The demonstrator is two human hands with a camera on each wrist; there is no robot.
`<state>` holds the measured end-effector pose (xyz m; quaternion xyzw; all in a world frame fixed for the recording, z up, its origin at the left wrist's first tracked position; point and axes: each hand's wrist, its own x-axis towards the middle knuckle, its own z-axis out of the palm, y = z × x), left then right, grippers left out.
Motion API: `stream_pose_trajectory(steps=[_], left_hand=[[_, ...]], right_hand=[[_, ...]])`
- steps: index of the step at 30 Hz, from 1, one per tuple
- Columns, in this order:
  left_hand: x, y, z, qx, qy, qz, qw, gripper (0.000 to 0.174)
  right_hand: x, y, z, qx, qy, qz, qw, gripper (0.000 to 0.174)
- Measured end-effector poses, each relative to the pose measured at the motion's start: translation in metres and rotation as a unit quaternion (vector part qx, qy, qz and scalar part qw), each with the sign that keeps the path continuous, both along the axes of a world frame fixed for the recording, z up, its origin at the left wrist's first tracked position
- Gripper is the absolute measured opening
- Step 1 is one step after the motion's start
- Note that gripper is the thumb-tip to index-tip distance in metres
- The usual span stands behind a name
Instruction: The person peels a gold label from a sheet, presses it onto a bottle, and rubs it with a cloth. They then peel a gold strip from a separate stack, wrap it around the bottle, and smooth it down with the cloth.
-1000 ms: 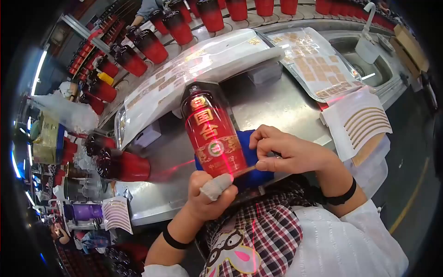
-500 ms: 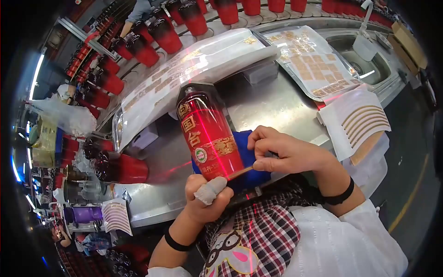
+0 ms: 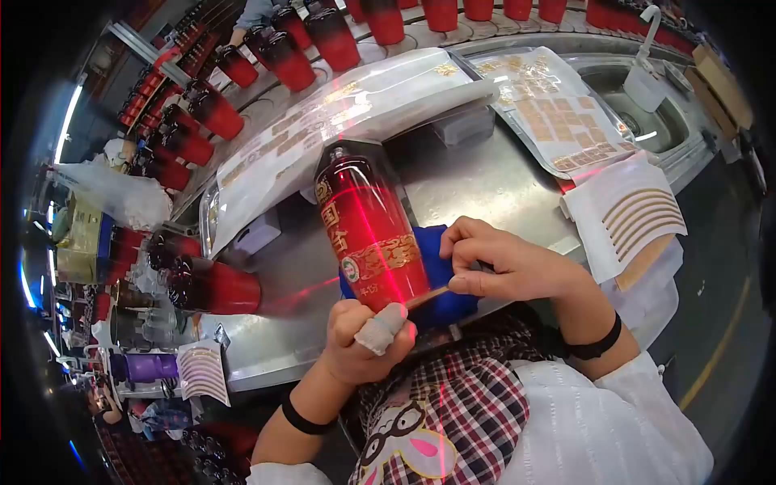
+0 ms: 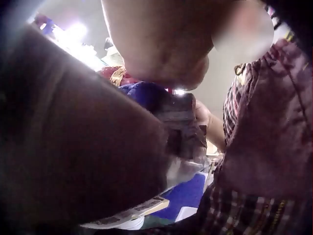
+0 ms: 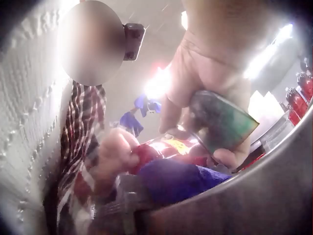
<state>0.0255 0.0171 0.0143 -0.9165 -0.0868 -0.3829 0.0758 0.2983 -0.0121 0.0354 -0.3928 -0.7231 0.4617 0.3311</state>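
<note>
A red bottle [image 3: 376,218] with gold characters and a gold ornamental band lies tilted, its neck away from the body, over a blue cloth [image 3: 457,307]. My left hand [image 3: 360,343], with a whitish wrap [image 3: 380,329] on one digit, grips it at the base. Between the fingertips of my right hand [image 3: 509,263] is the end of a thin gold strip [image 3: 428,297], which runs to the bottle's lower edge. In the right wrist view, a flat dark-green piece [image 5: 227,122] is also held in my right fingers. The left wrist view is mostly blocked by dark close surfaces.
Behind the bottle stands a long tray [image 3: 283,153] of gold label pieces on white sheet. Another label tray [image 3: 558,121] is at right, beside a sink [image 3: 671,121]. A sheet of curved gold strips [image 3: 643,214] hangs near my right arm. Red bottles [image 3: 214,287] stand left and along a conveyor.
The bottle has turned about its length, so its characters and round emblem have shifted left and more plain red shows. Both hands stay nearly in place.
</note>
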Motion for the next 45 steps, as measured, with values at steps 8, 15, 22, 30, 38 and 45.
stream_pose_trajectory(steps=[8,15,22,30,38,45], left_hand=[[0.002,0.003,0.007,-0.018,0.006,-0.025,1.0,0.022],[0.012,0.002,0.012,0.048,0.025,0.0,0.999,0.019],[-0.003,-0.002,0.002,-0.034,0.025,0.017,0.999,0.027],[0.011,0.005,0.021,0.039,0.086,-0.014,0.995,0.03],[-0.004,0.0,-0.001,-0.041,0.022,0.011,0.999,0.029],[0.013,0.007,0.015,0.019,0.05,-0.016,0.998,0.025]], right_hand=[[-0.003,0.0,-0.001,-0.005,0.006,-0.004,1.0,0.024],[-0.005,0.002,-0.007,0.005,0.0,-0.011,1.0,0.025],[-0.008,0.0,-0.009,0.024,-0.014,-0.028,0.999,0.025],[-0.008,0.001,-0.011,0.02,-0.009,-0.012,1.0,0.025],[-0.008,0.001,-0.015,0.055,-0.007,-0.012,0.998,0.027],[-0.009,-0.001,-0.014,0.036,-0.006,-0.015,0.999,0.022]])
